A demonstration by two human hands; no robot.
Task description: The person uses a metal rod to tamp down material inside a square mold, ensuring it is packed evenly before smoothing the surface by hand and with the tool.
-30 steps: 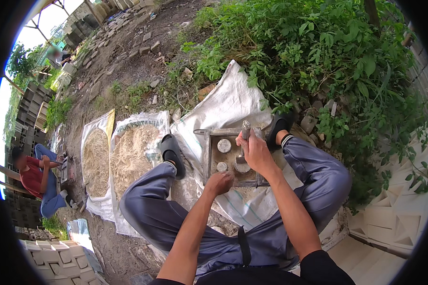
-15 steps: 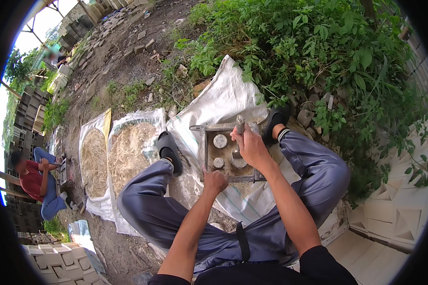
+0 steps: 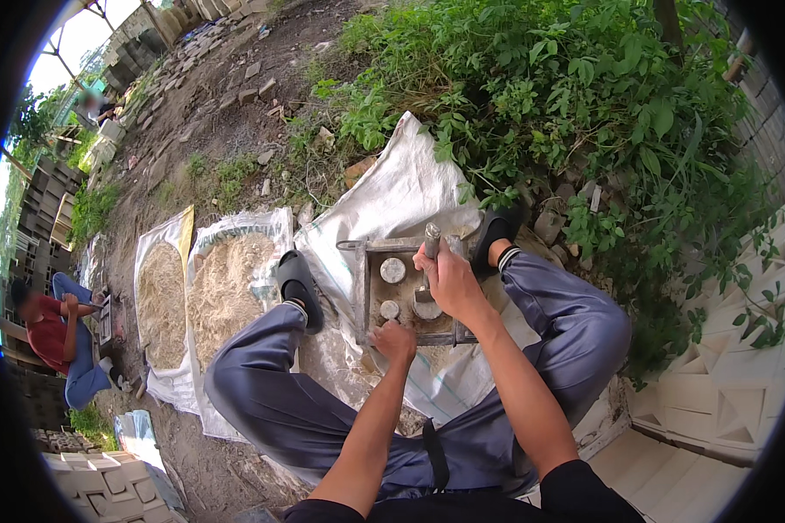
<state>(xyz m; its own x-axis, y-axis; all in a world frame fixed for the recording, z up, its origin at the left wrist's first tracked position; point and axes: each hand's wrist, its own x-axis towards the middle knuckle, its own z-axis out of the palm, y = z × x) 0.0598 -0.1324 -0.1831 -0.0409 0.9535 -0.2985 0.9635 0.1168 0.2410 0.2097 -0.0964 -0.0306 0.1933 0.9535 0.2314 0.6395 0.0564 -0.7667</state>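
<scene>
Head view. The right hand [image 3: 452, 277] is closed round the handle of a hammer [image 3: 432, 237], its fingers wrapped with little or no visible gap at the grip. The hammer is held over a shallow square frame [image 3: 360, 296], its head at the large near disc [image 3: 426, 310] inside; whether metal and disc touch cannot be told. The left hand [image 3: 394, 340] lies at the frame's near-left corner, just beside the small disc [image 3: 390, 309] — its fingers look bent, but how far they stand open, and whether they grip the rim, cannot be told. A third disc [image 3: 393, 270], pale and round, sits toward the far left of the frame, which rests on a white sack [image 3: 401, 196] between two dark shoes [image 3: 297, 283]. The step in hand appears to be work with the hammer on the large near disc; a stroke there would call for a steady right grip and left fingers kept clear. The hammer's long axis runs roughly far to near — butt toward the far side, head toward the disc; its exact tilt is hard to judge.
</scene>
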